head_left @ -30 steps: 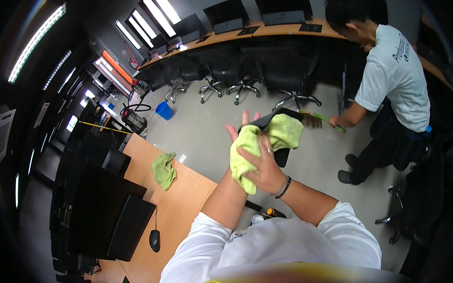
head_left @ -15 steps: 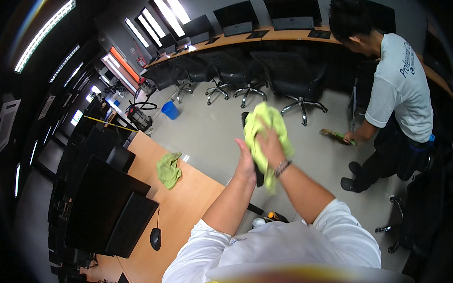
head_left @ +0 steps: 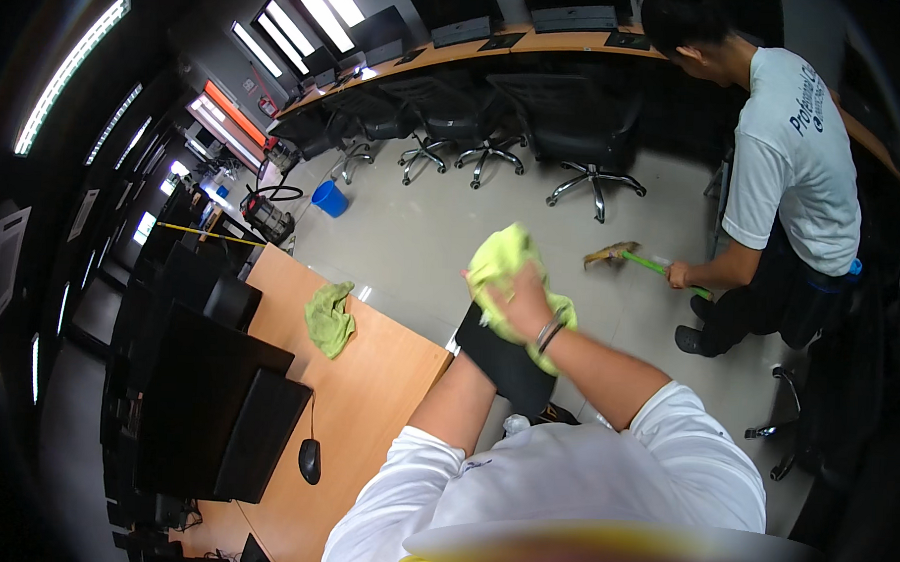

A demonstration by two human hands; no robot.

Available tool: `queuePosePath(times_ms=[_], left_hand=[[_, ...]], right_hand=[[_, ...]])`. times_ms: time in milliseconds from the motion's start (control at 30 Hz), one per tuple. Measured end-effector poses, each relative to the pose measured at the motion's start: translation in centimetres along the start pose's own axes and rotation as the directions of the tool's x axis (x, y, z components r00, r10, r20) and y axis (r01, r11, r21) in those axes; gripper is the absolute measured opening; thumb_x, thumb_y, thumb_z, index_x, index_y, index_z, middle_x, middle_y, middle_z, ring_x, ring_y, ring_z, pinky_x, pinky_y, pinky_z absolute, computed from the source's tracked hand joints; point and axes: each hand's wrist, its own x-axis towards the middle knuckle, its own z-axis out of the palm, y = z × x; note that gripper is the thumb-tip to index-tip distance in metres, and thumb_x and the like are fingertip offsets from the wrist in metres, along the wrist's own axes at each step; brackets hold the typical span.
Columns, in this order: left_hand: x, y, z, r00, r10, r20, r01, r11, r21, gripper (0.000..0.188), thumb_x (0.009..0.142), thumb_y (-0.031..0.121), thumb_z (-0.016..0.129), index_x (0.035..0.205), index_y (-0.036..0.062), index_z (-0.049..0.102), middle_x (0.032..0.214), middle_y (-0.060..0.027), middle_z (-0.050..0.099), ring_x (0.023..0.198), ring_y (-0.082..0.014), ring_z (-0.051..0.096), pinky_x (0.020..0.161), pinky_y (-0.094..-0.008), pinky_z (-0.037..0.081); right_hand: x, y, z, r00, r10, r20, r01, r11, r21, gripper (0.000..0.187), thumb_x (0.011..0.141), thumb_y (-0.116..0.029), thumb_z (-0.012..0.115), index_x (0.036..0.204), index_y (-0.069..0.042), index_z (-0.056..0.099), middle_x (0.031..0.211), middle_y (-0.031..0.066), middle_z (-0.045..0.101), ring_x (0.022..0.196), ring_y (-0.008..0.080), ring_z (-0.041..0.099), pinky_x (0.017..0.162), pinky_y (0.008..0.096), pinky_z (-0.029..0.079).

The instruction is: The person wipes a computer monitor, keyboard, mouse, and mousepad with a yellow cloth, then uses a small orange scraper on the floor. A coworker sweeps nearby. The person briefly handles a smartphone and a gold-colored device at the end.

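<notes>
Okay, right hand [head_left: 524, 301] on green cloth [head_left: 502, 255], frame centre, at upper end of black panel [head_left: 514, 370].
Right hand lies over the cloth; fingers blurred, can't tell if they're clenched on it. Left hand [head_left: 466, 275] mostly hidden behind cloth, grip can't be told. Panel slants down toward lower centre. Second cloth [head_left: 330, 319] crumpled on desk [head_left: 387, 378], left of centre; mouse [head_left: 309, 461] on same desk, lower left. Co-worker [head_left: 800, 194], upper right, holds brush [head_left: 610, 254]. Blue bucket [head_left: 329, 199] on floor, upper left.
</notes>
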Motion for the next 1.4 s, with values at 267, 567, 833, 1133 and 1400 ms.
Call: queuePosePath(times_ms=[267,567,833,1133,1400], left_hand=[[-0.8,-0.2,1.6,0.756,0.049,-0.652,0.034,0.993,0.115,0.083,0.077,0.071,0.013,0.133,0.0115,0.027,0.133,-0.0116,0.033,0.123,-0.0265,0.03,0.103,-0.0416,0.021],[-3.5,-1.1,1.6,0.769,0.005,-0.639,0.078,0.992,0.101,0.069,0.083,0.06,0.025,0.13,0.0102,0.032,0.127,-0.0122,0.04,0.114,-0.0243,0.041,0.096,-0.0397,0.032],[-3.9,-1.7,0.8,0.762,-0.012,-0.648,0.093,0.992,0.09,0.065,0.084,0.056,0.029,0.13,0.0098,0.031,0.126,-0.0125,0.041,0.112,-0.0235,0.043,0.092,-0.0383,0.035],[-2.8,-2.9,0.1,0.791,-0.053,-0.609,0.135,0.987,0.089,0.062,0.085,0.052,0.034,0.13,0.0094,0.031,0.125,-0.0128,0.041,0.11,-0.0226,0.044,0.088,-0.0368,0.038],[-2.8,-3.4,0.7,0.774,-0.062,-0.63,0.154,0.984,0.093,0.06,0.086,0.048,0.038,0.131,0.0091,0.03,0.124,-0.013,0.042,0.108,-0.0218,0.046,0.085,-0.0354,0.04]], right_hand=[[0.4,4.9,3.5,0.94,0.132,0.315,-0.226,0.931,0.285,0.047,0.084,-0.04,0.046,0.111,-0.002,0.052,0.109,0.0212,0.051,0.096,0.038,0.048,0.086,0.042,0.038],[-0.5,2.7,4.6,0.946,0.074,0.314,-0.152,0.961,0.231,0.047,0.079,-0.04,0.054,0.106,-0.002,0.054,0.097,0.0207,0.055,0.092,0.0348,0.052,0.081,0.0394,0.042],[4.9,7.0,-4.3,0.977,0.038,-0.212,0.01,0.976,0.22,0.039,0.077,-0.029,0.06,0.102,0.001,0.056,0.093,0.021,0.054,0.085,0.0356,0.053,0.074,0.0383,0.044],[-6.9,0.2,-5.1,0.815,-0.24,0.527,0.296,0.955,-0.023,0.054,0.075,-0.052,0.052,0.12,-0.021,0.049,0.132,0.0216,0.028,0.125,0.041,0.019,0.093,0.0646,0.013],[3.4,10.6,-1.5,0.838,0.275,0.471,-0.349,0.934,0.076,0.042,0.084,-0.036,0.046,0.107,-0.001,0.053,0.101,0.0207,0.055,0.093,0.0301,0.055,0.078,0.0368,0.044]])
